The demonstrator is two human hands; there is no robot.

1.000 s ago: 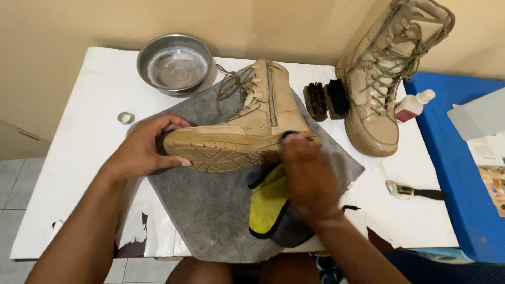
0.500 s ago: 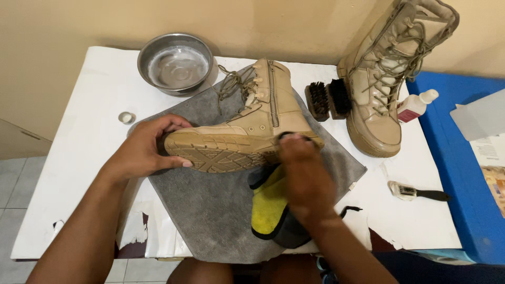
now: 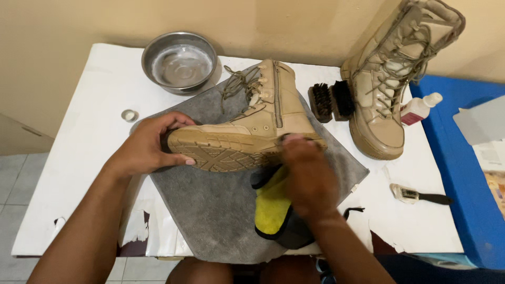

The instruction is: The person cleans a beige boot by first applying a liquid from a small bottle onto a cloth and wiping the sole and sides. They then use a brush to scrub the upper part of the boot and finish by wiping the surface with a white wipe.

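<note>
A tan lace-up boot [image 3: 258, 118] lies on its side on a grey towel [image 3: 210, 210], its ridged sole facing me. My left hand [image 3: 150, 147] grips the toe end of that boot. My right hand [image 3: 307, 176] presses a yellow and black cloth [image 3: 271, 208] against the heel end of the sole. The cloth hangs down over the towel below the boot.
A second tan boot [image 3: 386, 84] stands upright at the back right. Two brushes [image 3: 331, 100] lie beside it, and a small white bottle [image 3: 418, 108] too. A metal bowl [image 3: 180, 60] sits at the back, a small cap [image 3: 129, 115] at left, a black-handled brush [image 3: 418, 195] at right.
My right hand with the cloth has shifted slightly along the heel of the sole. The left hand and boot stay in place.
</note>
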